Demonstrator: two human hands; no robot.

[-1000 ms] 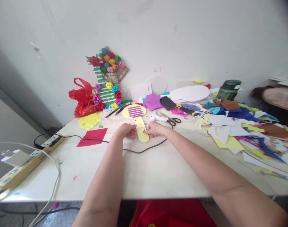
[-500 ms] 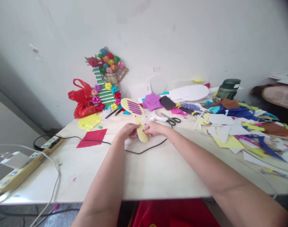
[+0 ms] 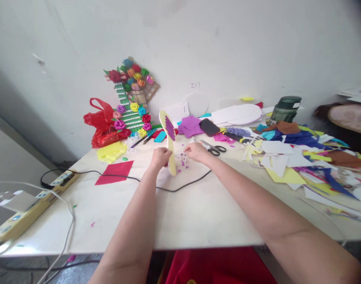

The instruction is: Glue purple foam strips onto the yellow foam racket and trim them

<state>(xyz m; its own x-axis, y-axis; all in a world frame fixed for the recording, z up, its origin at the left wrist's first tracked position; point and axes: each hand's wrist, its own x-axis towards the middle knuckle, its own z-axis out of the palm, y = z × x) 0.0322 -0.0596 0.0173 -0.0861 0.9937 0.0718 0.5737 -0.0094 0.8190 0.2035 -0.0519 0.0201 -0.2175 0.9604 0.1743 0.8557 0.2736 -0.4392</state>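
Note:
My left hand (image 3: 162,157) grips the lower part of a yellow sole-shaped piece (image 3: 171,152), which is tilted up on its edge and has purple strips on its upper face. To its right, my right hand (image 3: 195,152) is closed at the fingertips, apart from the piece; what it pinches, if anything, is too small to tell. Small purple bits (image 3: 183,159) lie on the table between the hands. Scissors with black handles (image 3: 217,149) rest just beyond my right hand, beside a partly hidden white tool.
A black cable (image 3: 183,186) crosses the white table (image 3: 198,217) in front of my hands. Red paper (image 3: 114,172) and a power strip (image 3: 38,203) are at left. Paper scraps (image 3: 287,161) and a green bottle (image 3: 286,109) are at right; flower crafts (image 3: 134,98) stand behind.
The yellow piece has turned from lying nearly flat to standing on its edge in my left hand. My right hand has moved off it, slightly right and away, showing more purple bits.

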